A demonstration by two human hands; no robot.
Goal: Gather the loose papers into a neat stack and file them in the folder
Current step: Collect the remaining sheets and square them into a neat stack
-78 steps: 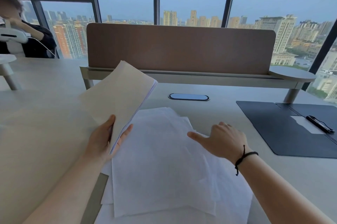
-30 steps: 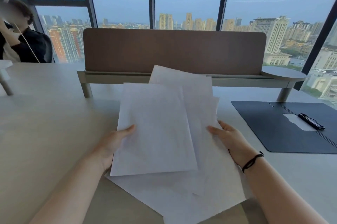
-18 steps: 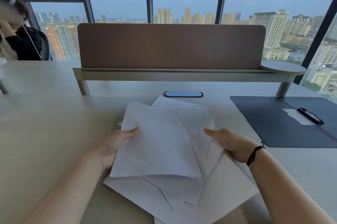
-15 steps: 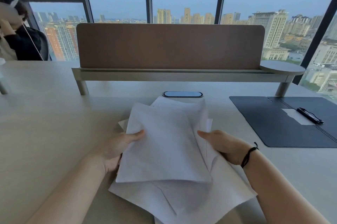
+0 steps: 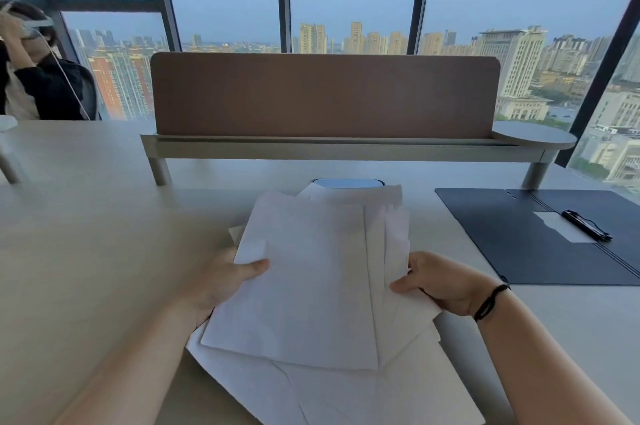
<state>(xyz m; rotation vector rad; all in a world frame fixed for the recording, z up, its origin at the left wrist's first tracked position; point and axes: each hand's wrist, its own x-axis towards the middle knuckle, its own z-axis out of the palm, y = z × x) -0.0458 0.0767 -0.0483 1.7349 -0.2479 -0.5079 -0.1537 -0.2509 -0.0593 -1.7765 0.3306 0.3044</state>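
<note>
- White loose papers [image 5: 311,286] gripped at both side edges; sheets fanned and misaligned, corners sticking out at different angles.
- Left hand [image 5: 221,281]: thumb on top of uppermost sheet, fingers hidden beneath, pinching left edge.
- Right hand [image 5: 440,282]: thumb over, fingers under right edge, closed on papers; black wristband [image 5: 490,300] at wrist.
- Lower sheets rest on pale desk [image 5: 86,234].
- Dark folder [image 5: 519,244] lies open flat to the right, apart from papers; holds a white slip [image 5: 557,227] and black clip [image 5: 585,224] near its spine.
- Brown divider panel [image 5: 325,95] behind.
</note>
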